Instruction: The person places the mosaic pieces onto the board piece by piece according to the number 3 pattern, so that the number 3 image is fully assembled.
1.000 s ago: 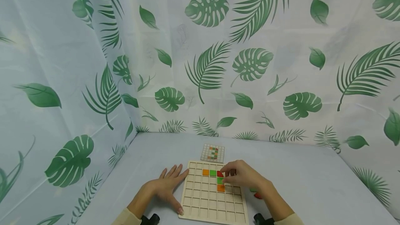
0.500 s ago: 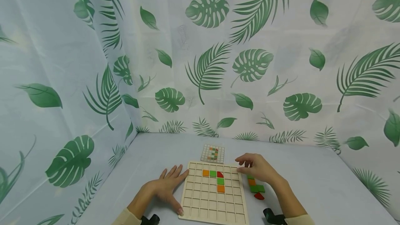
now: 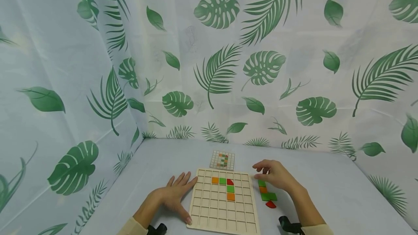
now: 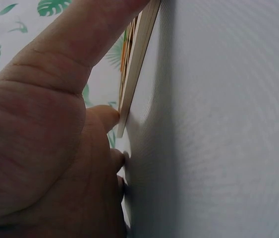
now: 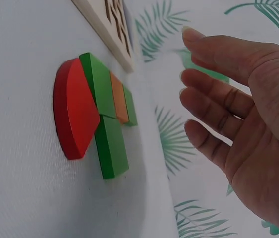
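A wooden grid board [image 3: 209, 207] lies on the table, holding orange, green and red tiles in its cells. Among them, a red quarter-round tile [image 3: 230, 182] sits at the corner of the row. My left hand [image 3: 173, 195] is spread, its thumb and index finger touching the board's left edge. To the right of the board, my right hand [image 3: 275, 175] hovers above the loose tiles with relaxed, slightly bent fingers and nothing between them. Beneath it are green tiles [image 5: 112, 146], an orange tile [image 5: 119, 97] and a red quarter-round tile [image 5: 75, 111].
A small pattern card [image 3: 222, 160] with a coloured grid lies just beyond the board. Leaf-printed cloth [image 3: 215, 75] hangs behind and to the left of the pale table [image 3: 326, 188].
My right hand has moved right, off the red tile on the board, to above the loose tiles, uncovering them. The left hand has stayed at the board's edge.
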The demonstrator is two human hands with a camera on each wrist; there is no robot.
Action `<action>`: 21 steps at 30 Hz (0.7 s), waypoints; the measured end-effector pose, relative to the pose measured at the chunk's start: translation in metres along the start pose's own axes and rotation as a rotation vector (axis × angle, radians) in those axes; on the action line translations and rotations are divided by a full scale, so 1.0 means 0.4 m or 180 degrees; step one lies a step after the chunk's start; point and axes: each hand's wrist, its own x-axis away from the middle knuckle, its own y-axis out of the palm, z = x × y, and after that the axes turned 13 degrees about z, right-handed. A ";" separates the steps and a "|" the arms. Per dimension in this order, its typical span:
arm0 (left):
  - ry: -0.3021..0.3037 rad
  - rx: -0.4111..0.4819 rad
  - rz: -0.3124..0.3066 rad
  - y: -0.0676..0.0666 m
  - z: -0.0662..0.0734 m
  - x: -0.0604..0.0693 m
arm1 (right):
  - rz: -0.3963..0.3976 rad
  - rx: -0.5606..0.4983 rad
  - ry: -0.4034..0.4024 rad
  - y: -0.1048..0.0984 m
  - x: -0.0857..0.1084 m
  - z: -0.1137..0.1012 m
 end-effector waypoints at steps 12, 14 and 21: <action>-0.0011 0.0022 0.0011 -0.003 0.004 0.002 | -0.0005 0.0004 0.0099 -0.006 0.006 0.028; -0.0006 0.0023 0.0008 -0.004 0.004 0.002 | -0.0019 -0.0003 0.0081 -0.005 0.006 0.032; -0.0009 0.0031 -0.0002 -0.002 0.001 0.001 | -0.0055 -0.0006 0.0084 -0.006 0.007 0.036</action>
